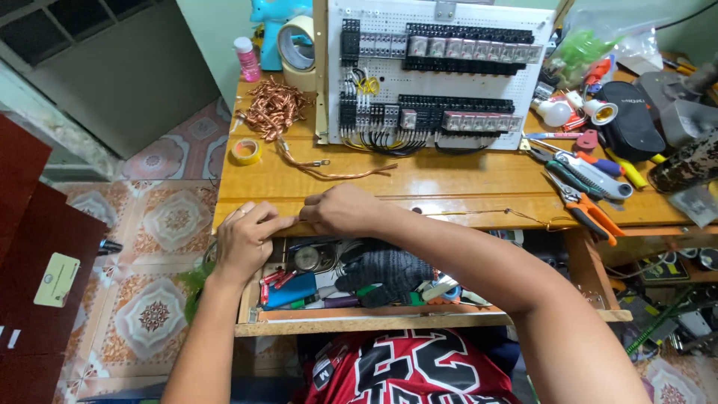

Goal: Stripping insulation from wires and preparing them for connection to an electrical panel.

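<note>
Head view, left to right: copper wire tangle (271, 107) far left on counter (419, 183); left hand (245, 239) and right hand (340, 209), fingertips pinched together on a thin wire (479, 213) at the counter's near edge, above open drawer (329, 318). Wire judged light, springy, bendable; best pinched near its end.

a home electrical workshop: a wooden bench (419, 187) carries a white panel (437, 71) wired with relays, a tangle of copper wire (271, 108), tape rolls (245, 151), pliers (587, 209) and bulbs (557, 112), over a patterned tile floor (153, 224).
</note>
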